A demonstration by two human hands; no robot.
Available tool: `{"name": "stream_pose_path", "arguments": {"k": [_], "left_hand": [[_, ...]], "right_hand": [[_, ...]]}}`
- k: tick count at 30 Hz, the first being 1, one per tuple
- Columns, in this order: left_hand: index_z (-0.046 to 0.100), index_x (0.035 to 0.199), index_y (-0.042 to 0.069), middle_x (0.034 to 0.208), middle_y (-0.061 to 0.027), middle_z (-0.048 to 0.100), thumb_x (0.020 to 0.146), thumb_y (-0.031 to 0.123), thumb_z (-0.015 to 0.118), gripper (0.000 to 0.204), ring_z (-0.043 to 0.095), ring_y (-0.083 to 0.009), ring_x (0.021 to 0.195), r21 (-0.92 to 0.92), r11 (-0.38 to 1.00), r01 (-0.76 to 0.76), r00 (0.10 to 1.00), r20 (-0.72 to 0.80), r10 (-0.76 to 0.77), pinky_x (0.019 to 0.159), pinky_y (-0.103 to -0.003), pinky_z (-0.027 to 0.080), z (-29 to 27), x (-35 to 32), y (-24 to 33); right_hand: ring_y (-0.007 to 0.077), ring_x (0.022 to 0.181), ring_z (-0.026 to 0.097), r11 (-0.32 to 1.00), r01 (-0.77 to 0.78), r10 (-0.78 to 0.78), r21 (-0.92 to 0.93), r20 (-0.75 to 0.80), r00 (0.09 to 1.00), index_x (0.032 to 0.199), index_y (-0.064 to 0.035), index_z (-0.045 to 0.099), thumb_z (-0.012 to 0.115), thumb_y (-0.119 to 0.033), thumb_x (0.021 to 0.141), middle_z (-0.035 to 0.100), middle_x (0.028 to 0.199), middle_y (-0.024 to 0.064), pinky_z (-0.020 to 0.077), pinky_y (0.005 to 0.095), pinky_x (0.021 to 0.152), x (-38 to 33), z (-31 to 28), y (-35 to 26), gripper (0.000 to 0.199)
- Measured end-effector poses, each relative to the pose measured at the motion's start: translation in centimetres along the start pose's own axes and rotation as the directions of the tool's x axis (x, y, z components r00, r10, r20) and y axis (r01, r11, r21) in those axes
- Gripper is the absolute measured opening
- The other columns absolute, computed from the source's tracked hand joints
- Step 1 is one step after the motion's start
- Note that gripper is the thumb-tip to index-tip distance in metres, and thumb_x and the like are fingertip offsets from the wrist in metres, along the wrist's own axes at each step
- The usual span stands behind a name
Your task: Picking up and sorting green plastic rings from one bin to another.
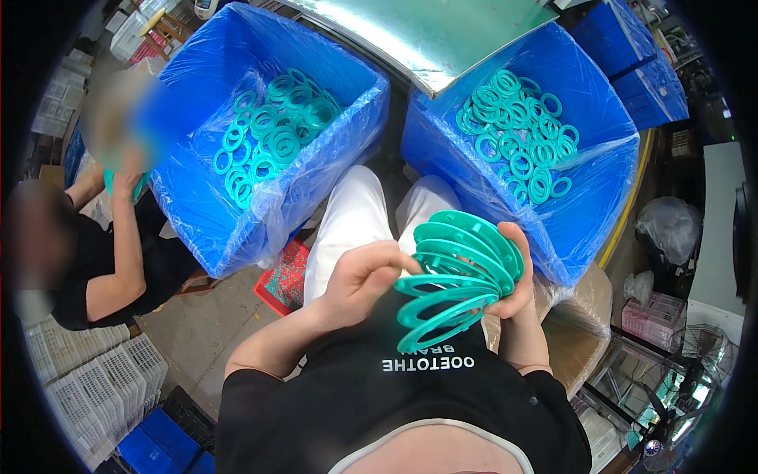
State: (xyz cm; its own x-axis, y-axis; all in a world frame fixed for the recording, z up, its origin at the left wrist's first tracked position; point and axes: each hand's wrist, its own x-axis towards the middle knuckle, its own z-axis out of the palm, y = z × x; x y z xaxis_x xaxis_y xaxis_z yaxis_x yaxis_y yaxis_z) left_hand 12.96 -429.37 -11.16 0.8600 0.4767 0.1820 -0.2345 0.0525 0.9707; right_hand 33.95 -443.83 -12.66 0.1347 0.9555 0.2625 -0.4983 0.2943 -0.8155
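Observation:
In front of my torso, my right hand (515, 278) grips a fanned stack of several green plastic rings (460, 235) along their right edges. The rings spread apart toward the left. My left hand (362, 282) has its fingers curled, with the fingertips pinching at the left rim of a middle ring. Part of that contact is hidden among the rings. Beyond my knees stand two blue bins lined with clear plastic, the left bin (229, 47) and the right bin (592, 103). Loose green rings lie in a heap in each one.
At the left, another person (118, 253) holds something green beside the left bin. A red tray (272, 306) with green scraps sits on the floor. A metal-topped table (426, 39) juts between the bins. Cardboard (580, 324), white crates (110, 387) and a fan (695, 367) stand around me.

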Motion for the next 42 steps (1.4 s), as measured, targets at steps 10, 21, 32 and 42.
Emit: {"name": "stream_pose_path", "arguments": {"k": [10, 21, 32, 42], "left_hand": [[0.066, 0.096, 0.001, 0.071, -0.0013, 0.051, 0.082, 0.034, 0.069, 0.036, 0.043, -0.0066, 0.059, -0.007, 0.986, 0.164, 0.983, -0.077, -0.164, 0.052, -0.025, 0.033, 1.7, -0.5, 0.3], [0.069, 0.095, 0.002, 0.071, -0.0012, 0.059, 0.079, 0.002, 0.069, 0.016, 0.046, -0.0033, 0.059, 0.417, 0.866, 0.276, 0.961, -0.099, -0.259, 0.052, -0.020, 0.034, 1.9, 0.6, 0.7], [0.067, 0.099, -0.003, 0.086, -0.0045, 0.068, 0.086, 0.007, 0.064, 0.016, 0.059, -0.0060, 0.079, 0.039, 0.778, 0.627, 0.762, 0.175, -0.623, 0.071, -0.023, 0.048, 1.6, 0.2, -1.8], [0.061, 0.088, -0.001, 0.082, -0.0126, 0.063, 0.074, 0.011, 0.066, 0.019, 0.062, -0.0292, 0.074, 0.681, 0.722, -0.120, 0.992, 0.118, 0.053, 0.064, -0.033, 0.050, 1.1, 0.2, -2.3]], "right_hand": [[0.0236, 0.110, 0.056, 0.982, -0.157, 0.153, -0.108, -0.045, 0.987, 0.139, 0.0040, 0.027, 0.080, -0.003, 0.063, 0.051, 0.126, 0.0183, 0.0467, 0.0354, 0.090, -2.8, -0.2, -0.1, 0.094], [0.0238, 0.120, 0.049, 0.975, -0.222, 0.218, -0.001, -0.199, 0.956, 0.143, 0.0015, 0.024, 0.082, -0.012, 0.061, 0.045, 0.135, 0.0153, 0.0394, 0.0371, 0.101, -3.6, -0.1, 0.7, 0.102], [0.0225, 0.122, 0.048, 0.951, -0.306, 0.304, 0.040, -0.291, 0.907, 0.144, -0.0019, 0.025, 0.082, -0.027, 0.060, 0.048, 0.131, 0.0129, 0.0340, 0.0345, 0.104, -2.6, 0.3, 2.1, 0.105], [0.0225, 0.120, 0.048, 0.963, -0.245, 0.270, 0.115, -0.336, 0.902, 0.146, -0.0047, 0.021, 0.079, -0.026, 0.064, 0.047, 0.132, 0.0131, 0.0370, 0.0359, 0.102, -1.4, 1.5, 2.6, 0.102]]}}
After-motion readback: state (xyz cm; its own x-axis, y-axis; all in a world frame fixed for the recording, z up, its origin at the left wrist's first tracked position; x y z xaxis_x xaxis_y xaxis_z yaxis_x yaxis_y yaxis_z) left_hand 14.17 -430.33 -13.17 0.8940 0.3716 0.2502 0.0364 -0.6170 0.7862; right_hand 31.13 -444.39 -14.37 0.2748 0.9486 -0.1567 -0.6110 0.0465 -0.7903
